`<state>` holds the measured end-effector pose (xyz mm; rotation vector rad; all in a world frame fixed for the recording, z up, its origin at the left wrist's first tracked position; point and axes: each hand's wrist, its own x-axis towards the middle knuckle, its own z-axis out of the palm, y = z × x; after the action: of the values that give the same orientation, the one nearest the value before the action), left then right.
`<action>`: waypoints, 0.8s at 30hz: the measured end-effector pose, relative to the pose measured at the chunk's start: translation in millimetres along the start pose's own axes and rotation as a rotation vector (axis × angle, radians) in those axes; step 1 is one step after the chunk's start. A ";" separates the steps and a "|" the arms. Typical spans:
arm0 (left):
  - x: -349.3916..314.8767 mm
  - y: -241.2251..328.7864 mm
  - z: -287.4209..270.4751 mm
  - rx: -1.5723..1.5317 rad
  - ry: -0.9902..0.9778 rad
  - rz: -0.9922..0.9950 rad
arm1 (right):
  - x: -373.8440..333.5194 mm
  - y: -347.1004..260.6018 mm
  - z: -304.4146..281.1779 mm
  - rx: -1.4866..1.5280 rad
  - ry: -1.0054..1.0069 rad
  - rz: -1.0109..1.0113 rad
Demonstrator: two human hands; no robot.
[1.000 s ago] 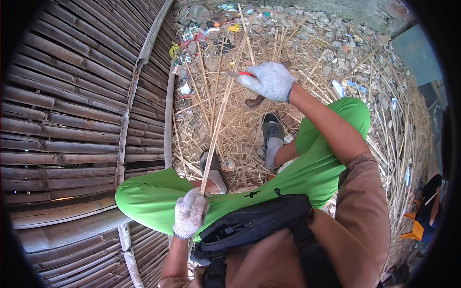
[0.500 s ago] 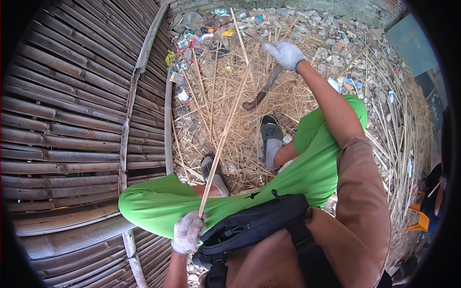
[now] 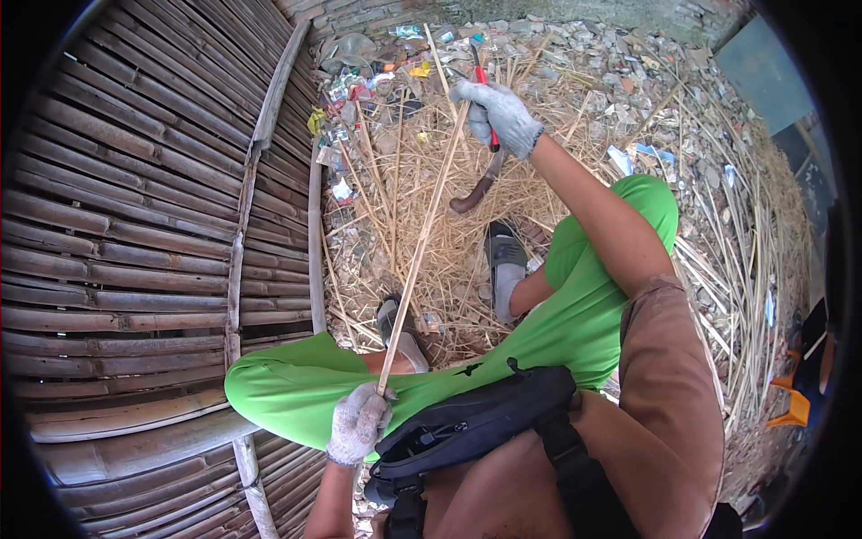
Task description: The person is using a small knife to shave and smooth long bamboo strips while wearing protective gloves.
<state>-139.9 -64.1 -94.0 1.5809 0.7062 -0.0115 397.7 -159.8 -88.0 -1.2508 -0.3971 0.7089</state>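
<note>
A fisheye camera worn at the left of the person's head looks steeply down and forward. The chest (image 3: 503, 476) and black bag (image 3: 485, 413) lie nearest, along the lower middle; beyond the green-trousered legs (image 3: 575, 325), the straw-covered ground (image 3: 458, 262) spreads farther off through the centre, up to a wall (image 3: 557, 14) at the upper edge. The lens bows the bamboo slats (image 3: 135, 269) filling the left, and black cuts the corners; things by the right rim are too warped to name surely.

Middle of the red tool (image 3: 481, 75), upper part of the curved tool (image 3: 479, 191), behind the right hand (image 3: 499, 117)
</note>
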 end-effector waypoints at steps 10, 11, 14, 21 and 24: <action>5.1 2.4 4.3 -0.180 -0.054 -0.080 | -0.6 12.0 2.0 -0.035 0.027 -0.031; 4.7 3.4 4.6 -0.211 -0.043 -0.080 | -0.7 14.2 7.4 -0.093 0.041 -0.016; 13.1 21.6 13.6 -0.235 -0.013 -0.087 | -9.1 26.9 23.4 -0.701 0.041 -0.256; 74.0 56.3 36.0 -0.202 0.042 -0.025 | -76.7 66.9 77.2 -1.234 -0.399 -0.265; 95.3 59.4 38.9 -0.182 0.057 0.001 | -105.2 79.6 100.4 -1.314 -0.550 -0.192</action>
<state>-21.6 -56.8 -85.9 1.4113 0.7308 0.0965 236.5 -147.5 -124.3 -2.1697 -1.5859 0.5968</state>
